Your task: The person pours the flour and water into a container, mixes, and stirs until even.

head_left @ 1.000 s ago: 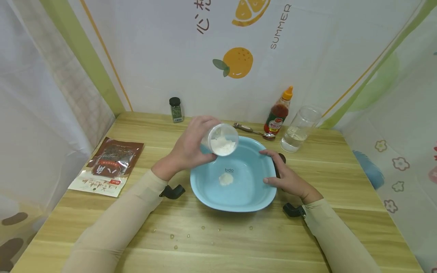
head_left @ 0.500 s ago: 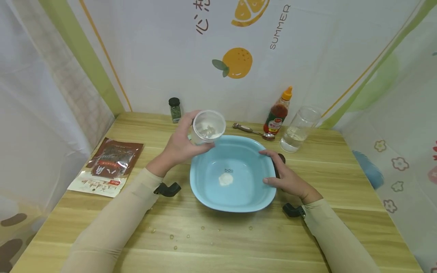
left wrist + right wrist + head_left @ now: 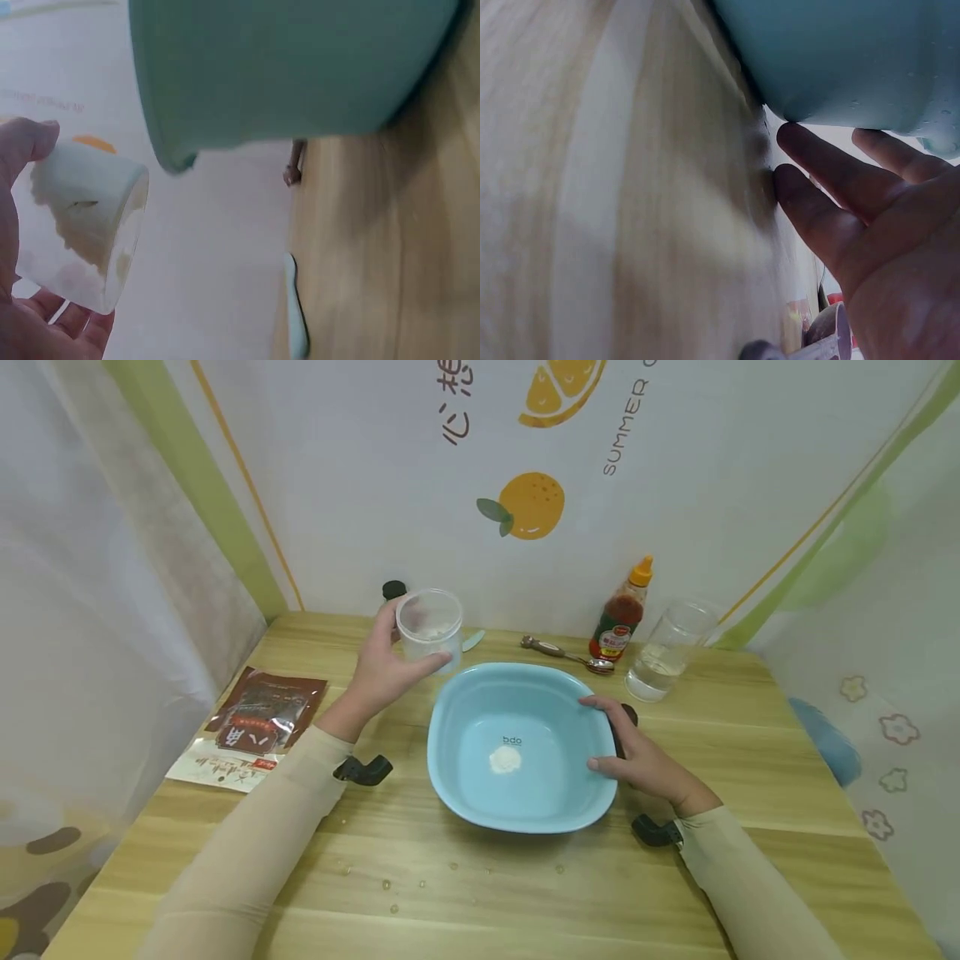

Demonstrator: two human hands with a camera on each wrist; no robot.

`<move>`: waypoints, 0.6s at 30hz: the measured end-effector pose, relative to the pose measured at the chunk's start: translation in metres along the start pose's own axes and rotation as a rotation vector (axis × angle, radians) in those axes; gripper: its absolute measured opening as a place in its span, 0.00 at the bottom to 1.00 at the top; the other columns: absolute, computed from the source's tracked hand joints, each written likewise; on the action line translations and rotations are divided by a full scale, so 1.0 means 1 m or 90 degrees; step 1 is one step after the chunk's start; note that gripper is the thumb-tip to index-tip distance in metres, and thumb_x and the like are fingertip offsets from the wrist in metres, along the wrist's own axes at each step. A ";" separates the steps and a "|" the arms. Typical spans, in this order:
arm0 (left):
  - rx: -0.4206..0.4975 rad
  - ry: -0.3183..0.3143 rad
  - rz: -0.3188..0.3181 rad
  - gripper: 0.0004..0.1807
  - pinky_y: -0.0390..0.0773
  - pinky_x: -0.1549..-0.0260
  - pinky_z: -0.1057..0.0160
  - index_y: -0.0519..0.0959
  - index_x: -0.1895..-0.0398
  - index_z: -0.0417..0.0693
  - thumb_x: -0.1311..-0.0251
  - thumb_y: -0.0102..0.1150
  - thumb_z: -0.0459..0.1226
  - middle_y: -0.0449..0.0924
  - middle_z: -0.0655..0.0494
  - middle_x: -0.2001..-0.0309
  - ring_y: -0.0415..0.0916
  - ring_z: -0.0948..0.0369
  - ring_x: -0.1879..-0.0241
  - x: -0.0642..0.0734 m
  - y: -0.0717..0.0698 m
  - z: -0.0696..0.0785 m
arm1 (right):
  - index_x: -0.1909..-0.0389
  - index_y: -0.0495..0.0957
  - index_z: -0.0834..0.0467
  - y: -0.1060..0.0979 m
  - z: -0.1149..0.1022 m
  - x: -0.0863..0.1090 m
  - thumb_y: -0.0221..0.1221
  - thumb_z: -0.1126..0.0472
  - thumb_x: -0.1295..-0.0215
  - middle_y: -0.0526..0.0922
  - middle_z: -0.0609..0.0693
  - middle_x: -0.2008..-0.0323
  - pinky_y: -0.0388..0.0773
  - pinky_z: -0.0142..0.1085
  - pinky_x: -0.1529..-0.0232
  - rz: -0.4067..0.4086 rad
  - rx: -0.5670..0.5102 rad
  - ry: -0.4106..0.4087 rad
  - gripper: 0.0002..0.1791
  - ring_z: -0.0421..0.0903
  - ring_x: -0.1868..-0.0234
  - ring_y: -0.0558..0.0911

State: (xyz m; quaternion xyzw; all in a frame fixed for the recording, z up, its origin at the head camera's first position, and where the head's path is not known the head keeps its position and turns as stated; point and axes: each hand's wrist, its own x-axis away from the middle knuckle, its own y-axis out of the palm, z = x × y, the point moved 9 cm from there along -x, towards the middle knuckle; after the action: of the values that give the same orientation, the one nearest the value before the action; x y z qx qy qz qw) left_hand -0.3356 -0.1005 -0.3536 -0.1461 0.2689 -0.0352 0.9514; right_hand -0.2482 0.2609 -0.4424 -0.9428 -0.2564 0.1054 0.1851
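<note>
My left hand (image 3: pixel 382 664) holds a clear plastic tub (image 3: pixel 429 635) beyond the basin's left rim. In the left wrist view, white powder coats part of the tub's (image 3: pixel 82 217) inner wall, and thumb and fingers wrap its sides. My right hand (image 3: pixel 645 760) grips the right rim of the light-blue basin (image 3: pixel 465 806), with thumb and index finger over the edge. Other fingers (image 3: pixel 840 172) stretch along the basin's outer wall in the right wrist view. A small heap of white powder (image 3: pixel 505 759) lies on the basin's floor, below the printed letters.
Behind the basin lie a spoon (image 3: pixel 566 655) and a pale blue spatula-like tool (image 3: pixel 295 307). A sauce bottle (image 3: pixel 621 618) and a glass of clear liquid (image 3: pixel 663 660) stand at back right. A dark-capped jar (image 3: pixel 393 589) is partly hidden; a spice packet (image 3: pixel 258 727) lies left.
My left hand has carried the tub leftward and away from above the basin, turning it from tipped to nearly upright. My right hand stays on the rim. The head view has shifted slightly.
</note>
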 end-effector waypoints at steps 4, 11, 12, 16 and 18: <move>-0.016 -0.065 0.031 0.50 0.69 0.24 0.43 0.67 0.18 0.53 0.41 0.85 0.43 0.76 0.53 0.27 0.72 0.53 0.28 0.002 -0.007 -0.018 | 0.15 0.54 0.53 -0.002 0.001 0.004 0.66 0.66 0.26 0.47 0.64 0.15 0.91 0.45 0.50 -0.003 -0.014 0.004 0.45 0.76 0.28 0.67; -0.028 -0.135 0.058 0.53 0.69 0.24 0.43 0.65 0.17 0.49 0.42 0.86 0.48 0.76 0.50 0.27 0.71 0.51 0.27 0.005 -0.024 -0.042 | 0.15 0.54 0.53 -0.002 0.000 0.003 0.67 0.65 0.27 0.47 0.64 0.15 0.90 0.43 0.49 0.002 -0.003 0.008 0.45 0.75 0.27 0.67; -0.030 -0.143 0.059 0.53 0.69 0.24 0.42 0.65 0.17 0.49 0.42 0.86 0.48 0.75 0.49 0.27 0.71 0.51 0.27 0.006 -0.026 -0.045 | 0.15 0.54 0.53 -0.002 0.000 0.003 0.67 0.65 0.27 0.47 0.64 0.15 0.90 0.43 0.49 0.003 -0.001 0.008 0.45 0.75 0.27 0.67; -0.043 -0.181 0.061 0.55 0.68 0.24 0.39 0.63 0.16 0.48 0.41 0.86 0.49 0.73 0.46 0.25 0.69 0.47 0.27 0.009 -0.033 -0.058 | 0.15 0.54 0.53 -0.002 0.000 0.003 0.67 0.64 0.27 0.47 0.64 0.15 0.90 0.42 0.48 0.003 0.001 0.009 0.46 0.75 0.27 0.67; -0.052 -0.201 0.060 0.56 0.68 0.24 0.38 0.62 0.15 0.48 0.41 0.86 0.49 0.72 0.45 0.24 0.68 0.46 0.26 0.011 -0.036 -0.065 | 0.15 0.54 0.53 -0.002 -0.001 0.003 0.67 0.64 0.27 0.47 0.64 0.15 0.90 0.42 0.48 0.003 0.001 0.008 0.46 0.75 0.27 0.67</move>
State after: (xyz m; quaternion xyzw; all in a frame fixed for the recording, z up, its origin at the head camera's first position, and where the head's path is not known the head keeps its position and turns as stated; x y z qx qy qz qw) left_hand -0.3601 -0.1537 -0.4009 -0.1755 0.1237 0.0438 0.9757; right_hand -0.2459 0.2640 -0.4413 -0.9440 -0.2526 0.0998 0.1875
